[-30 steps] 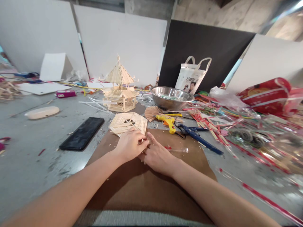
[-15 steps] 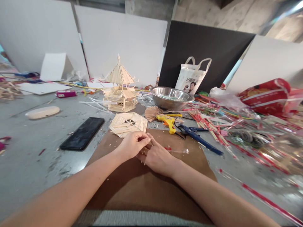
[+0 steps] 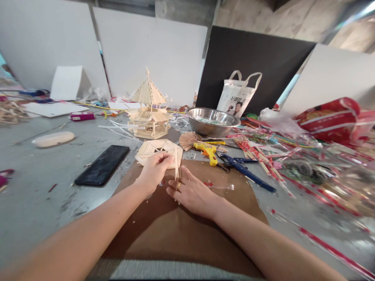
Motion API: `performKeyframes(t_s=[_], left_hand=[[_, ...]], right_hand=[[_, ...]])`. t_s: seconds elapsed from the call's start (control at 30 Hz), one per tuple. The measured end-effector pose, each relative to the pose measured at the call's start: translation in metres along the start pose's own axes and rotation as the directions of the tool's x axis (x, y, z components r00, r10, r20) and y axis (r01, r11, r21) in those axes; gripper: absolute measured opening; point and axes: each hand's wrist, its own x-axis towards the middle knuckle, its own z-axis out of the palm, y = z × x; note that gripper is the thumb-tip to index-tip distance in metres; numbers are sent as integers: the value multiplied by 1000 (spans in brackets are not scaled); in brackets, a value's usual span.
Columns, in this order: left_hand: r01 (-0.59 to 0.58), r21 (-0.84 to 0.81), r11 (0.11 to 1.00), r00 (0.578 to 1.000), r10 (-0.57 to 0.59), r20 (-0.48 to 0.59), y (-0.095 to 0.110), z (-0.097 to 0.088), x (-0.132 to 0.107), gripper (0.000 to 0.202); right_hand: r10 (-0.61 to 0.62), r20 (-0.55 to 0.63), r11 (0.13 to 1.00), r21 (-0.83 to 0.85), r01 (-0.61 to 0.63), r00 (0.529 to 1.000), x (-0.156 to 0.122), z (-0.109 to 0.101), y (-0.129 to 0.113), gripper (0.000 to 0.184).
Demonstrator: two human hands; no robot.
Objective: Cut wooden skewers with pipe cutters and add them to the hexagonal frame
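Note:
My left hand is raised a little above the brown cardboard sheet and pinches a bundle of thin wooden sticks that stands nearly upright. My right hand rests on the cardboard just right of the sticks, its fingers curled loosely and a ring on one finger; the lower ends of the sticks touch it. Directly behind the hands lies a flat hexagonal stick panel. Farther back stands a stick-built pavilion model.
A black phone lies to the left. A yellow glue gun, blue scissors, a small stick fan and a steel bowl are behind to the right. Red-wrapped chopsticks and packets crowd the right side. Boards lean at the back.
My left hand has lifted and drawn back from my right hand, standing the sticks upright. The right hand has stayed on the cardboard with its fingers loosening.

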Motion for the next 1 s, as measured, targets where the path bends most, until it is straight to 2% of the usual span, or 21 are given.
performKeyframes(t_s=[0.27, 0.37, 0.43, 0.5, 0.53, 0.6, 0.67, 0.8, 1.0], left_hand=[[45, 31, 999, 975, -37, -219, -6, -4, 7, 21], [18, 146, 989, 967, 20, -254, -7, -7, 7, 22], [-82, 297, 951, 968, 147, -203, -6, -9, 5, 21], [-266, 435, 860, 942, 327, -70, -4, -8, 2, 17], [-377, 473, 796, 908, 418, 20, -3, -7, 0, 16], [-566, 490, 663, 812, 551, 192, 1, -3, -4, 14], [-670, 493, 556, 732, 605, 312, 3, 0, -6, 16], [-734, 535, 418, 654, 645, 395, 4, 1, -7, 19], [-774, 565, 284, 593, 638, 491, 2, -2, -5, 25]], right_hand=[[37, -25, 999, 3, -37, 999, -1, -4, -1, 24], [66, -26, 998, -8, -66, 997, -1, -4, -2, 24], [64, -28, 998, -2, -64, 998, -1, -4, -2, 25], [54, -20, 999, 1, -54, 998, -1, -3, -1, 25], [50, -13, 999, -3, -50, 999, -1, -3, -1, 24], [46, 1, 999, -22, -46, 999, -2, -2, -2, 22], [33, -8, 998, -44, -34, 999, -3, 0, -2, 22], [1, -36, 999, -49, -3, 999, -4, 4, -1, 25], [-9, -66, 1000, -29, 7, 998, -3, 7, 0, 24]])
